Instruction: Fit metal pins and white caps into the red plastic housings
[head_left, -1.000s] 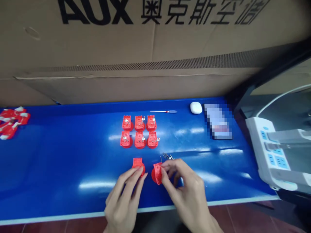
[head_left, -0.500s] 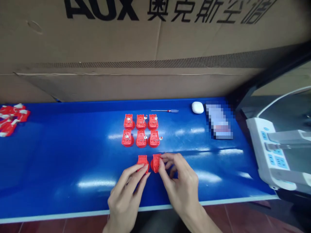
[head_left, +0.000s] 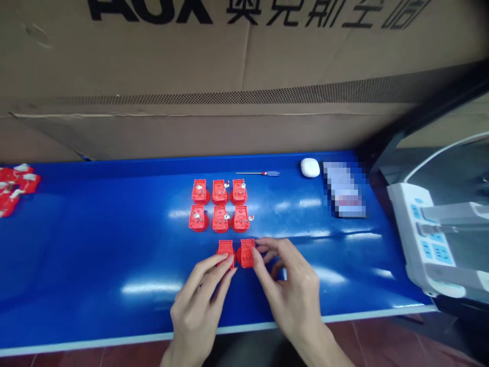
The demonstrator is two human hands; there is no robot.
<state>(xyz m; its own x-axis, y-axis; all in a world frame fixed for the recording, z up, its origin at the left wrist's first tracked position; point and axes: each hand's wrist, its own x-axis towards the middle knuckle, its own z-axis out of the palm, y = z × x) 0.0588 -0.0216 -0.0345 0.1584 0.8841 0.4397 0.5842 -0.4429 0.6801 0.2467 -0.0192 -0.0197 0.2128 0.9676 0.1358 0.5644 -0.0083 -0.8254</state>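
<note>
Two red plastic parts with round bases sit side by side near the front of the blue table. My left hand (head_left: 200, 300) has its fingertips on the left part (head_left: 225, 250), and my right hand (head_left: 292, 288) pinches the right part (head_left: 247, 253). The two parts are very close, and I cannot tell whether they touch. Just beyond them stand several similar red parts (head_left: 220, 192) in two rows of three, some with small metal pieces on top.
A pile of red parts (head_left: 13, 187) lies at the far left of the blue table (head_left: 95, 244). A small screwdriver (head_left: 260, 173), white earbud case (head_left: 309, 167) and pixelated flat object (head_left: 344, 189) lie at the back. A white power strip (head_left: 422, 239) stands right; a cardboard box (head_left: 191, 61) stands behind.
Both hands moved away from me with their parts. The right part turned from tilted to level beside the left one. The metal pieces near my right hand are no longer visible.
</note>
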